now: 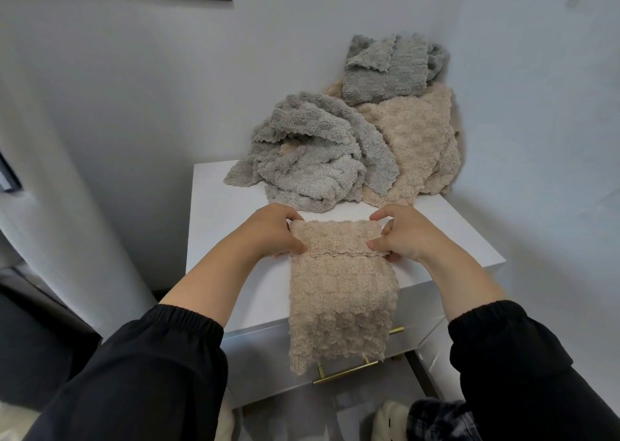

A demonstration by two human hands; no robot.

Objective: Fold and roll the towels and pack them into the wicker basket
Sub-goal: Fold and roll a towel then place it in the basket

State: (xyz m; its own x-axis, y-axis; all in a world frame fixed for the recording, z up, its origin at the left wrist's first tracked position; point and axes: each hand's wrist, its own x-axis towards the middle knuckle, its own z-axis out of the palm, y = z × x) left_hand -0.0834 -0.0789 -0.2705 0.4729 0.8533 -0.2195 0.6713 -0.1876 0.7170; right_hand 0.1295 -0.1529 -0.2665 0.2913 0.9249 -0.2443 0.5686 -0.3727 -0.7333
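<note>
Item: beige towel [340, 293], between my hands, tail draped over cabinet edge | left hand [273, 232], right hand [404, 236] pinched roll ends | I judged: roll tight, edges level | basket unseen.

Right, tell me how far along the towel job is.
Done: nothing visibly packed; no basket is in view. In hand: the left hand and right hand are rolling the far end of a folded beige towel on the white cabinet. Left: the grey and beige pile behind it.
</note>
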